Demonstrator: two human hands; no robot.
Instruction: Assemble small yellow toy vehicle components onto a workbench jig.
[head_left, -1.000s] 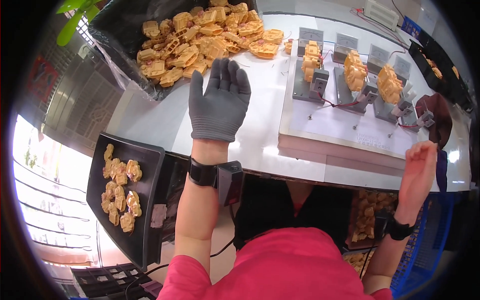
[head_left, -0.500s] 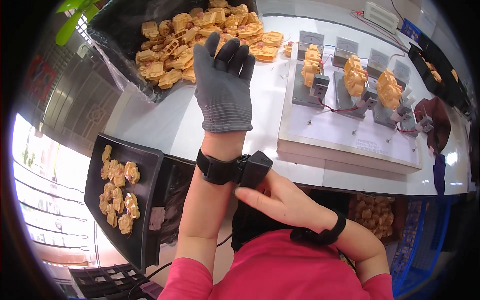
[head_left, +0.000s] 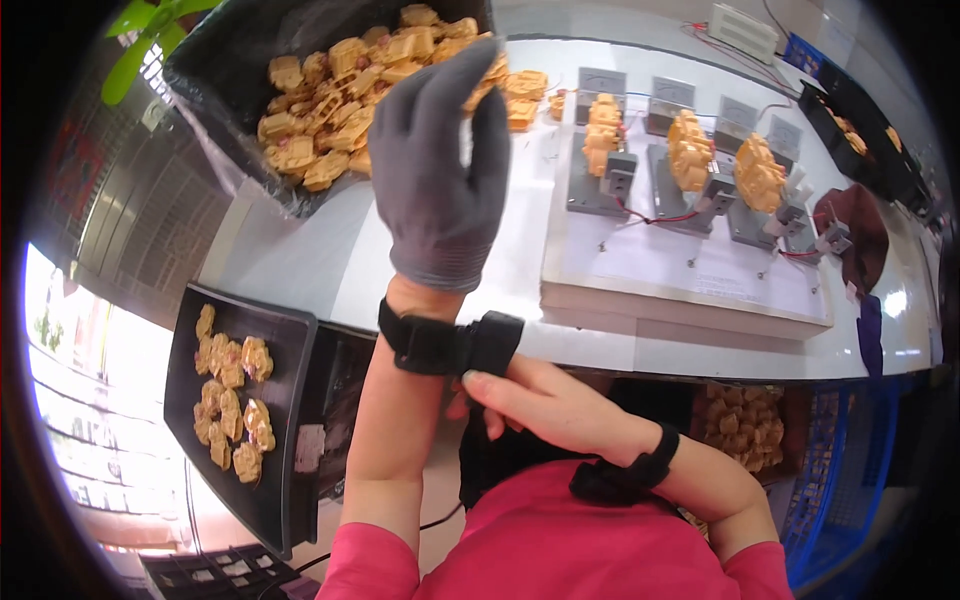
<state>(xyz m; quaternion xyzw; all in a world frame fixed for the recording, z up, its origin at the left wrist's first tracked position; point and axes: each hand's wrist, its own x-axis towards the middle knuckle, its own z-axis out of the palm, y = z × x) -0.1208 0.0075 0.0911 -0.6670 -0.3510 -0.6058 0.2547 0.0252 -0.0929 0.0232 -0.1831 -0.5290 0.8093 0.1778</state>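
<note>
My left hand (head_left: pixel 435 200), in a grey glove with dark fingertips, is raised over the white table beside a heap of yellow plastic parts (head_left: pixel 345 70). Its fingers bend forward with the thumb apart, and nothing shows in its grasp. A black strap (head_left: pixel 410 335) with a boxy black device (head_left: pixel 492 343) circles the left wrist. My bare right hand (head_left: pixel 545 400) grips the device's lower edge, thumb in front, some fingers hidden beneath. Another black band (head_left: pixel 650 465) is around the right wrist.
A black-lined bin (head_left: pixel 215 75) holds the heap. Several yellow parts lie in a black tray (head_left: pixel 285 400) at left. On the right, a white board (head_left: pixel 680 300) carries grey fixtures with yellow parts (head_left: pixel 690 150), wires and meters (head_left: pixel 602 85). A dark cloth (head_left: pixel 868 240) lies beyond.
My left hand has turned over, from fingers spread upward to bent forward. The strapped wrist has turned and shifted slightly left, and my right hand has stayed at the device. The whole view has shifted slightly.
</note>
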